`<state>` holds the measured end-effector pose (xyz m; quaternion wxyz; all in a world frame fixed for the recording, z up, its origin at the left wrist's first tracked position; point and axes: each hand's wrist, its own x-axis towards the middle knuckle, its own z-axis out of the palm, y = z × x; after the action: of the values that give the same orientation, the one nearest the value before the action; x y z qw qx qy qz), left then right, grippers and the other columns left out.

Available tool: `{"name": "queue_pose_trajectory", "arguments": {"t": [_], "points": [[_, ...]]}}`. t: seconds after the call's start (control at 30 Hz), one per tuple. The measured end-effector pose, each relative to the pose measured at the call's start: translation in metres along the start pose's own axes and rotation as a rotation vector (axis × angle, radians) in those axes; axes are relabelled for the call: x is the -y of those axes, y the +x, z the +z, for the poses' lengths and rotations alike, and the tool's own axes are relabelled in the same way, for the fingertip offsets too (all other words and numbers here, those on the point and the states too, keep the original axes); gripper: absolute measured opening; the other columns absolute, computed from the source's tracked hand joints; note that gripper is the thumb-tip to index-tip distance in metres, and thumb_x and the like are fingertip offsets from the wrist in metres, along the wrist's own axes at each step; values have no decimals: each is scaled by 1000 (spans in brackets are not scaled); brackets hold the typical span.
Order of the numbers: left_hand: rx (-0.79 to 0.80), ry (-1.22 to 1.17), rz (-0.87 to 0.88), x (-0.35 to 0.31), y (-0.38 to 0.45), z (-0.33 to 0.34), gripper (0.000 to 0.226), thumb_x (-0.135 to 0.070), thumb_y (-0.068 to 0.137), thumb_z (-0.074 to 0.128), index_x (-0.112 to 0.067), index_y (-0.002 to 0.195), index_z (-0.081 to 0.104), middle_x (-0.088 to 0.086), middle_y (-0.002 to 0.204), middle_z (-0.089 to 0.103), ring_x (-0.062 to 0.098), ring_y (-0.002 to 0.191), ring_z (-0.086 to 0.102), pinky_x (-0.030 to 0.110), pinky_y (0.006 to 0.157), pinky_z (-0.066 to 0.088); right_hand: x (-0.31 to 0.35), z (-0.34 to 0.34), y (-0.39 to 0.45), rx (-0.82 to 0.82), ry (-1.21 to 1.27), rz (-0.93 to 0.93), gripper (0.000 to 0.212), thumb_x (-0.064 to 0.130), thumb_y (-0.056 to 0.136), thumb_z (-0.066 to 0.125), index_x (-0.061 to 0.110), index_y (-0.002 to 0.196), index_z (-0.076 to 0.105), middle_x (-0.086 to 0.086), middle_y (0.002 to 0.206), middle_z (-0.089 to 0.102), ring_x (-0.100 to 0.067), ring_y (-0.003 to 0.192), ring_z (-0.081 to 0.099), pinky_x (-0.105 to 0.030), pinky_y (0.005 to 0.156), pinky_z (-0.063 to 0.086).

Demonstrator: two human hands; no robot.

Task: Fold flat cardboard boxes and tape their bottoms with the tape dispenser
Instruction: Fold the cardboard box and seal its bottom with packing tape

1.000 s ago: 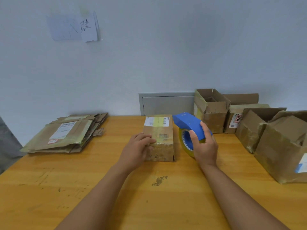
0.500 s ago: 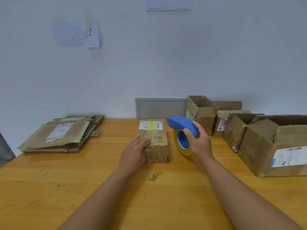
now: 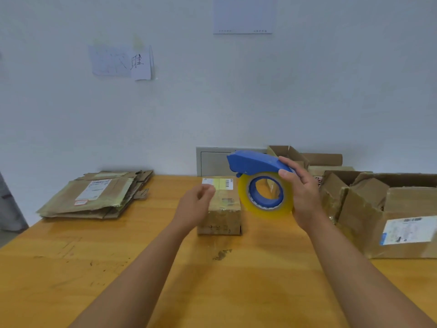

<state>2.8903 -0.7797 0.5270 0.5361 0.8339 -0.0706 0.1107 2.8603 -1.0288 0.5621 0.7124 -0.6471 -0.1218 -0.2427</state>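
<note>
Cardboard box (image 3: 221, 204) stands folded mid-tabletop (image 3: 71, 268), untaped by my guess, right hand (image 3: 305, 197) gripping the raised tape dispenser (image 3: 260, 183), left hand (image 3: 195, 205) loosely curled and empty, flat stack (image 3: 94, 195) still waiting, several folded boxes (image 3: 378, 209) set aside.

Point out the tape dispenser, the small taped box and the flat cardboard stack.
tape dispenser (image 3: 256, 161), head view, blue handle top.
small taped box (image 3: 224, 210), head view, top face.
flat cardboard stack (image 3: 94, 197), head view, topmost sheet.

Blue dispenser (image 3: 257, 162) above taped box (image 3: 222, 207)
</note>
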Motion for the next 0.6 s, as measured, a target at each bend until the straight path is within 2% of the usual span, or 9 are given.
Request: {"name": "queue_pose_trajectory", "arguments": {"t": [0.07,0.13,0.2,0.3,0.37,0.43,0.5,0.6], "points": [[0,-262,-146,-20,1,-5,39,-52,100,44,-21,104,68,-3,96,72,16,92,66,28,74,49,2,4,-3,20,32,19,45,51,72,69,36,114,72,12,109,70,-17,100,67,-30,79,55],[110,-418,-239,-33,1,-11,53,-60,98,41,-14,104,68,3,89,73,16,79,66,30,69,50,3,9,-4,39,55,34,44,51,71,69,36,113,73,8,110,70,-20,98,67,-33,78,55],[221,-524,-260,-39,0,-14,60,-65,94,43,-12,108,68,3,85,71,14,73,64,28,66,50,4,14,-5,56,73,53,45,50,71,69,36,113,73,9,108,70,-18,94,68,-30,73,55],[282,-615,-244,-42,-2,-13,61,-66,81,55,-13,108,66,2,85,67,12,72,60,27,66,49,2,21,-7,79,85,62,45,49,71,69,35,113,73,9,106,71,-16,89,69,-26,68,56],[279,-699,-243,-41,-1,-15,55,-57,78,64,-12,109,67,1,84,65,11,71,59,24,65,50,0,23,-8,90,96,70,43,48,71,70,35,113,73,7,106,71,-16,86,69,-26,68,55],[269,-785,-253,-37,0,-18,41,-41,84,68,-10,111,68,2,85,66,10,71,60,23,64,52,-2,24,-9,94,103,85,44,47,71,70,35,113,73,6,105,71,-14,84,68,-26,67,55],[271,-854,-280,-32,1,-21,24,-24,95,62,-7,111,68,5,87,67,12,71,63,22,64,54,-4,25,-9,100,97,94,44,47,71,70,35,113,73,7,104,71,-14,83,68,-25,66,55],[287,-914,-335,-27,2,-25,23,-15,94,56,-1,106,69,10,89,69,17,71,65,25,63,56,-7,25,-9,131,83,98,40,48,71,70,38,110,74,9,103,70,-14,82,67,-25,66,55]]}}
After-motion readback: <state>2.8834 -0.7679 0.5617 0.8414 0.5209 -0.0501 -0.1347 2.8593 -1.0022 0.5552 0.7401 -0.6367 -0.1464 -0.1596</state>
